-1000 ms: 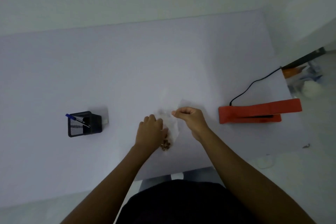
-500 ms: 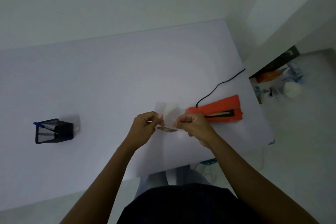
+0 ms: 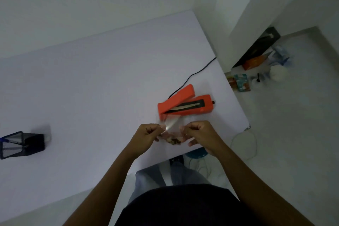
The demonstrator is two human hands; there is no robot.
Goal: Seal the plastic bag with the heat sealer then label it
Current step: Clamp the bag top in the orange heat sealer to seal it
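A small clear plastic bag (image 3: 172, 126) with brown bits at its bottom hangs between my two hands above the white table (image 3: 91, 88). My left hand (image 3: 146, 134) pinches its left top corner and my right hand (image 3: 200, 134) pinches its right top corner. The bag's upper edge reaches up to the near end of the orange heat sealer (image 3: 183, 104), which lies on the table with its lid raised and its sealing strip showing. A black cord (image 3: 194, 73) runs from the sealer off the table's right edge.
A black mesh pen holder (image 3: 20, 145) with a blue pen stands at the far left of the table. The table's right edge lies just beyond the sealer. Boxes and packets (image 3: 256, 71) lie on the floor to the right, with a white cable (image 3: 244, 145) nearby.
Both hands have lifted the bag off the table and carried it right, up to the sealer. The view has swung right, so the pen holder now sits at the left edge.
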